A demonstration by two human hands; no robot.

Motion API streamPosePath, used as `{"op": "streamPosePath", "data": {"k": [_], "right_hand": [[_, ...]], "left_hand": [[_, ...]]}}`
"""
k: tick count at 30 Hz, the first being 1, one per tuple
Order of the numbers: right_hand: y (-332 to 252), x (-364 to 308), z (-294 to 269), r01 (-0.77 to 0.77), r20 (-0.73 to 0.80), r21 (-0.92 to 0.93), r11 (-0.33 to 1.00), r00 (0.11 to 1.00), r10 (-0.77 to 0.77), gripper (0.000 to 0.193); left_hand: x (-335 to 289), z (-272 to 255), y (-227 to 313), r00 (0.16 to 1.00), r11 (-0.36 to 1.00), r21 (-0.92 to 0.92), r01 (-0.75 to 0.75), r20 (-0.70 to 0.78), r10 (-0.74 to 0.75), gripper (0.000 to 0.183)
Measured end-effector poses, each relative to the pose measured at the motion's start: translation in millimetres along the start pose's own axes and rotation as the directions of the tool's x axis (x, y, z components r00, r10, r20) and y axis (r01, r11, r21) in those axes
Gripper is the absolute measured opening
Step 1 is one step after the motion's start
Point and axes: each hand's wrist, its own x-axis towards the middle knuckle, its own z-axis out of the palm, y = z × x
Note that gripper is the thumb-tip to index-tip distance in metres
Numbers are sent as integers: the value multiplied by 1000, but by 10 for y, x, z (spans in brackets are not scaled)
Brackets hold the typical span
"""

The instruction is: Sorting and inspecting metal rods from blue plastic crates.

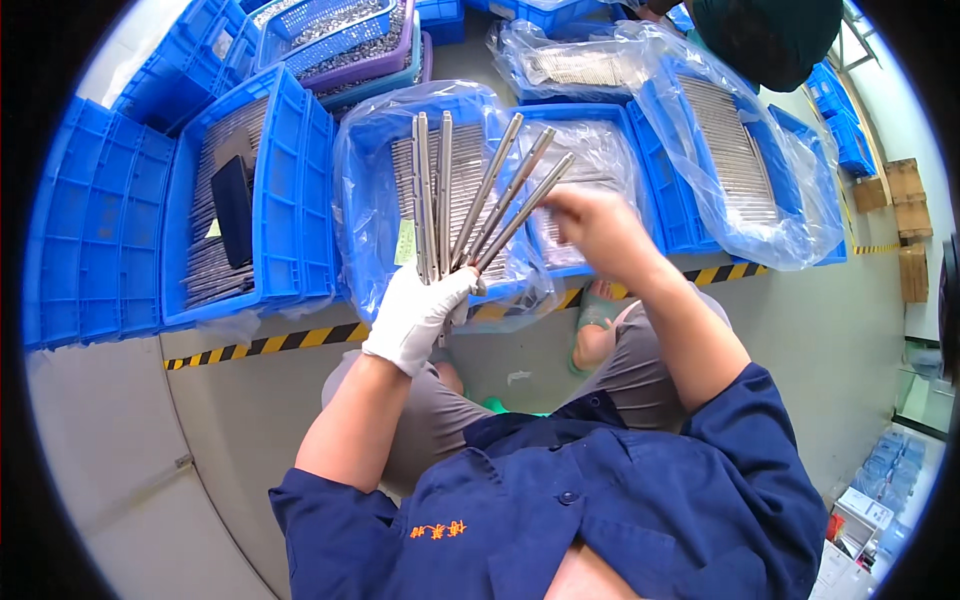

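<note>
My left hand [415, 315], in a white glove, is closed around several slim metal rods [487, 200]. They stand up out of the fist and fan apart toward the top, with small holes along their sides. To their right is my bare right hand [605, 235], its fingers loosely bent and slightly apart. Its fingertips are beside the rightmost rod; whether they touch it I cannot tell. Behind the rods stands a plastic-lined blue crate [350, 215] holding rows of similar rods, with a pale yellow-green slip [405, 242] at its left.
Another blue crate [285, 215] at the left holds rods and a dark flat object [233, 212]. Plastic-lined crates [800, 225] stand at the right. Baskets of small metal parts [350, 60] are stacked at the back. A person [765, 40] bends in at the far right. Black-yellow tape [265, 348] marks the floor.
</note>
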Motion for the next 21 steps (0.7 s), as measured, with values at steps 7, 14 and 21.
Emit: {"op": "streamPosePath", "data": {"k": [7,14,21], "right_hand": [[-69,60,-212,-27,10,931,364,999,46,30],[-156,7,-129,117,-141,806,580,990,-4,31],[-200,-29,95,271,-469,359,893,880,-79,26]], "left_hand": [[-49,41,-21,999,997,60,-40,-16,41,15],[-71,28,-38,999,995,94,-35,-19,37,16],[-106,83,-72,997,998,43,-44,-66,47,15]]}}
